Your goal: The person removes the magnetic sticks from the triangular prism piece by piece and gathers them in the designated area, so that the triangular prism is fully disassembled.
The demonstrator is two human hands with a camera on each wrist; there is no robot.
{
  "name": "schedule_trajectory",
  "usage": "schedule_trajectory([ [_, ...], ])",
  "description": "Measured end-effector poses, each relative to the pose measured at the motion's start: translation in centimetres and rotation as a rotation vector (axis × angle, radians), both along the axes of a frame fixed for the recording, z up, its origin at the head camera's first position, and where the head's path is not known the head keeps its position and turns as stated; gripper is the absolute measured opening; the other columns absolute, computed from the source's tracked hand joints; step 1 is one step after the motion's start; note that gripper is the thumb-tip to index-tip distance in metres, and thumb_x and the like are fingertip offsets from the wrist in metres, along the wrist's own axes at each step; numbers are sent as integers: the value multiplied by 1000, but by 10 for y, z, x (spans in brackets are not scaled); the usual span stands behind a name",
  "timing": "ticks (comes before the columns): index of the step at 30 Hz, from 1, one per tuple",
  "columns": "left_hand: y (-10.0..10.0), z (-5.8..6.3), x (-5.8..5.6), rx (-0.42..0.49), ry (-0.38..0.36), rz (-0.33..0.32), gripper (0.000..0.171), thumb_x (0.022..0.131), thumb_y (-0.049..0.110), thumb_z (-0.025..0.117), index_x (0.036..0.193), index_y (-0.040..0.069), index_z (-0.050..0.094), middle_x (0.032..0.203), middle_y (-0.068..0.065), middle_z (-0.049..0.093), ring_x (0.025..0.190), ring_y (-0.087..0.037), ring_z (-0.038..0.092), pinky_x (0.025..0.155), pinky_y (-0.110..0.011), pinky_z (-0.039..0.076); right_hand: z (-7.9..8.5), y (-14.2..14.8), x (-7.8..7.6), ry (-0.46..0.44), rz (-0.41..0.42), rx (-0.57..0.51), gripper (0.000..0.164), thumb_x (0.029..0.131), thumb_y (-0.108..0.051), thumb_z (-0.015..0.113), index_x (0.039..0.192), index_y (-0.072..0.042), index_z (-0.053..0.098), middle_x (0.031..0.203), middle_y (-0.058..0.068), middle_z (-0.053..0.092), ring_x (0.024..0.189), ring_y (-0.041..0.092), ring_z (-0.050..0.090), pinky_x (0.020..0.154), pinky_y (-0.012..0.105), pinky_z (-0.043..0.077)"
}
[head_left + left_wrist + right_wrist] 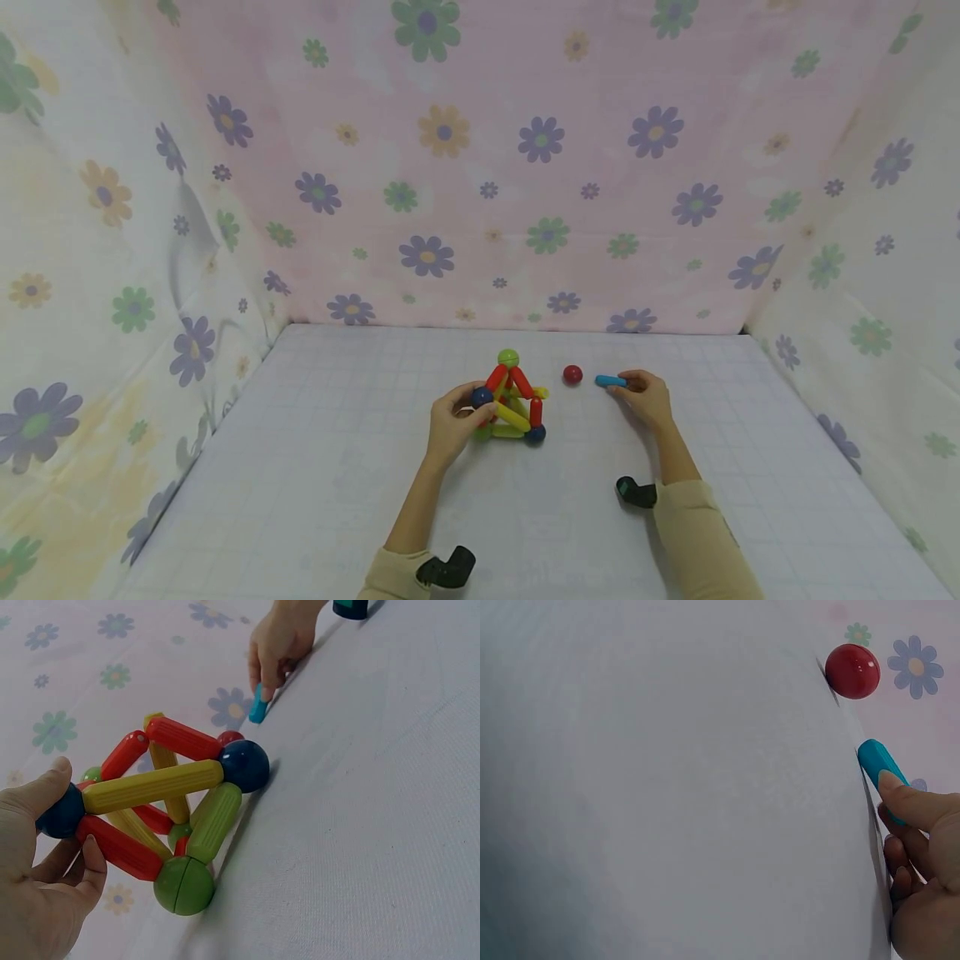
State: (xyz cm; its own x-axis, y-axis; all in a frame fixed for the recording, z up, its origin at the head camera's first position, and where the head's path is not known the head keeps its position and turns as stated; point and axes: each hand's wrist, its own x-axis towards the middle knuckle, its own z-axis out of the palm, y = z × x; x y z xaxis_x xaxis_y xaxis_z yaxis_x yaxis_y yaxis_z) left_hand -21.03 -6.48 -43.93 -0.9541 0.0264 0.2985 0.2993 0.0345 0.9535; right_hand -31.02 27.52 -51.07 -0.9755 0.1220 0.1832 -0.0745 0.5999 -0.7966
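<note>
Within right hand [649,400], blue rod [609,381].

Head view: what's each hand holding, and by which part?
Left hand: the toy frame, by a dark-blue ball. Right hand: the light-blue stick, by one end.

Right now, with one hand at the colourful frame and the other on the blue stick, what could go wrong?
The left hand holds the frame at one corner, by a dark blue ball, so a tug might loosen that joint. The red ball sits apart on the table and could roll if nudged. The right hand pinches the blue stick near one end, so it might twist or slip.
</note>
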Motion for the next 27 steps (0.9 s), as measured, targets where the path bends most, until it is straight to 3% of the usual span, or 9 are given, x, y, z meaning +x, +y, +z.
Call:
schedule_trajectory([
  [5, 0, 0, 0, 3, -3, 1, 34, 82, 0, 69, 112, -13, 60, 104, -25, 64, 89, -20, 59, 73, -21, 50, -1, 2, 2, -5, 4, 14, 33, 85, -13, 68, 112, 6, 63, 104, 24, 64, 79, 10, 54, 73, 21, 42],
  [12, 1, 0, 1, -4, 12, 8, 33, 82, -1, 68, 112, -13, 60, 104, -26, 64, 89, -24, 59, 72, -20, 50, 1, 2, 4, 6, 25, 15, 32, 87, -7, 65, 115, 8, 61, 111, 27, 62, 97, 34, 61, 76, 17, 42],
  [16, 0, -1, 0, 2, 13, 10, 34, 81, -2, 68, 112, -13, 60, 103, -26, 64, 90, -26, 60, 72, -20, 50, 1, 3, 4, 4, 32, 12, 33, 87, -7, 64, 116, 9, 60, 112, 28, 62, 101, 39, 59, 76, 14, 41],
  [21, 0, -1, 0, -1, 19, 16, 33, 81, -1, 69, 111, -13, 61, 103, -26, 64, 89, -25, 60, 72, -21, 50, 0, 2, 4, -1, 21, 17, 33, 87, -5, 63, 117, 10, 59, 112, 28, 62, 99, 36, 60, 73, 11, 40],
  [27, 1, -1, -1, 2, 1, 17, 34, 81, -1, 69, 112, -12, 61, 102, -25, 64, 89, -24, 59, 72, -20, 50, 2, 0, 7, -18, -51, -23, 37, 87, -5, 63, 121, 9, 57, 115, 27, 61, 88, 14, 59, 69, 7, 38],
])
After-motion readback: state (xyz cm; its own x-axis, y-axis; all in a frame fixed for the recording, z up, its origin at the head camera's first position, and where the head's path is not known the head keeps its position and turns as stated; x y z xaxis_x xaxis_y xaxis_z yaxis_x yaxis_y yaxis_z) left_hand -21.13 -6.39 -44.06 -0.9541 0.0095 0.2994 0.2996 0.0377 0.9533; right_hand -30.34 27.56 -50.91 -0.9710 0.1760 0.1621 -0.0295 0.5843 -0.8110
